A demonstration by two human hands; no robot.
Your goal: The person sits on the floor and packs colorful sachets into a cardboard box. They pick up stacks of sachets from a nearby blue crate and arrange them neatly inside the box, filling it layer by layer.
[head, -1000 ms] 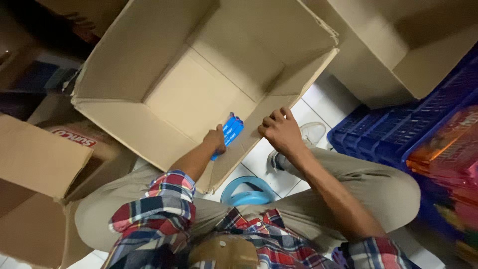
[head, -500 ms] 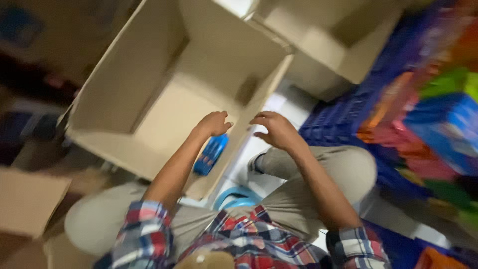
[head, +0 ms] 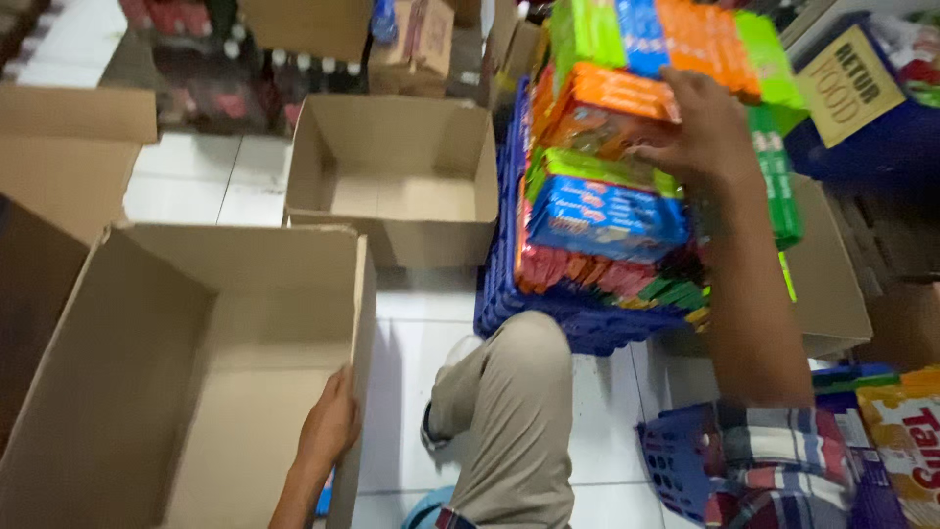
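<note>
Head view: looks down over the person's bent knee at a white tiled floor (head: 421,343) crowded with cartons and crates.
Left hand: left hand (head: 328,426) rests on the right wall of the big open cardboard box (head: 176,382) at near left, fingers curled over the edge and closed on it.
Right hand: right hand (head: 700,132) reaches far right, palm and spread fingers laid on the stack of snack packets (head: 607,211); whether the fingers have closed round one packet cannot be told.
Packets: orange, green and blue packs, piled high in a blue plastic crate (head: 548,313), which stands just beside the knee.
Other boxes: a smaller empty carton (head: 397,176) sits far centre, touching the crate's left side.
Near right: a second blue basket (head: 676,460) and an orange bag (head: 901,441) at the edge.
Risk, pile: the packs lie loosely and lean outward; pulling one from the middle could, I judge, bring the upper ones sliding to the floor.
Risk, box: the thin wall under the left hand may fold if leaned on.
</note>
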